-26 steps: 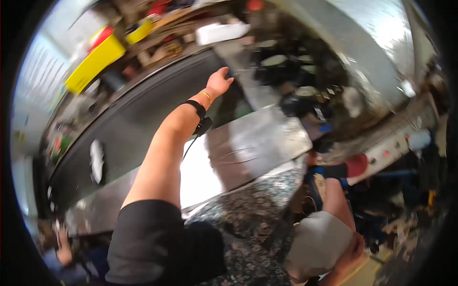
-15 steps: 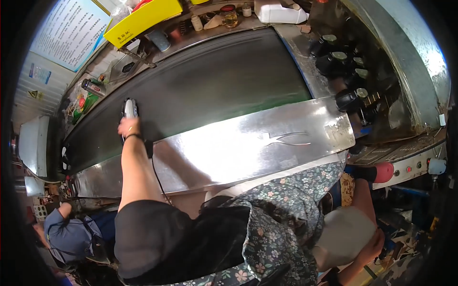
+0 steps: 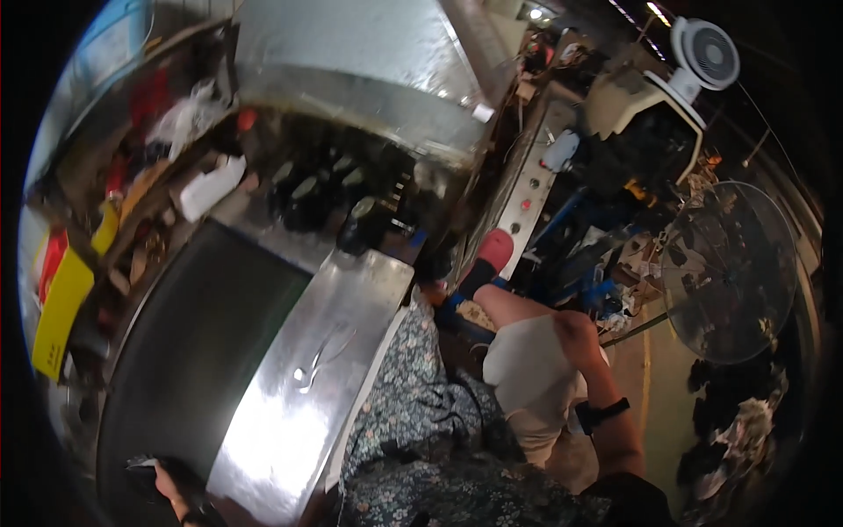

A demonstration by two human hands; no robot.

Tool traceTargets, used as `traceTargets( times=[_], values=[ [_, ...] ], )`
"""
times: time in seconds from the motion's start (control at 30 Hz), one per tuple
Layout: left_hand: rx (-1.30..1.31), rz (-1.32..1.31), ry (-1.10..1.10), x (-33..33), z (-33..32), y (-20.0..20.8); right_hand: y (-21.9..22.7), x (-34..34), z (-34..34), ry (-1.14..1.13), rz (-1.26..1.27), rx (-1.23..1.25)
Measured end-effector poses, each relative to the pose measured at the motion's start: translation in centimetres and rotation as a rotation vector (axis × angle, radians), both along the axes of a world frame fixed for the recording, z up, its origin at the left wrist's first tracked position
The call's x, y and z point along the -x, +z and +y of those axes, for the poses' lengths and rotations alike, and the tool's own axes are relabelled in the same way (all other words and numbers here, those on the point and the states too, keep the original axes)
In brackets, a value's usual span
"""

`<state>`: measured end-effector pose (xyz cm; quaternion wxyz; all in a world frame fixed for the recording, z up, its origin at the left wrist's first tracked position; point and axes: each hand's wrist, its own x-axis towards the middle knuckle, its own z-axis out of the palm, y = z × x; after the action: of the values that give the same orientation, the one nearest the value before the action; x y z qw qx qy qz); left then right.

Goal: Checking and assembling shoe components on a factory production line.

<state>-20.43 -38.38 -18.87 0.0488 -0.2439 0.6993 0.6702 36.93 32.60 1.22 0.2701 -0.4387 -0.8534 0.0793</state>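
Grey-and-dark piece sits at my left grip, too blurry to tell if it's clamped. Looks mid-job to me, nothing visibly finished, what's left unclear. Pliers-like tool lies unused on the metal surface ahead-right of that grip; my right grip rests loose on pale shorts, empty.

1. Belt: dark grey, greenish along one edge.
2. Desk: silvery, glaring white in part.
3. Item by the left hand: pale grey, blurred.
4. Apron: dark, scattered with small pale and pinkish flowers.
5. Shorts: off-white.
6. Slipper: pinkish red.
7. Wristband: black.
8. Box: bright yellow.
9. Jug: white.
10. Fan: white, grey grille.
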Motion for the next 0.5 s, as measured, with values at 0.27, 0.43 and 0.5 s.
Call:
traceTargets(
  times=[0.27, 0.43, 0.5],
  values=[
    [-0.430, -0.057, -0.445, -8.5, 15.1, 11.5, 6.3, 12.5, -2.8, 0.614, 0.343, 0.768],
    [-0.423, 0.109, -1.019, -16.9, 32.2, 16.9, 4.8, 23.0, -6.5, 0.783, 0.430, 0.849],
    [-0.308, 0.172, -1.238, -18.4, 35.3, 14.6, 4.1, 23.8, -7.0, 0.789, 0.562, 0.507]
  ],
)
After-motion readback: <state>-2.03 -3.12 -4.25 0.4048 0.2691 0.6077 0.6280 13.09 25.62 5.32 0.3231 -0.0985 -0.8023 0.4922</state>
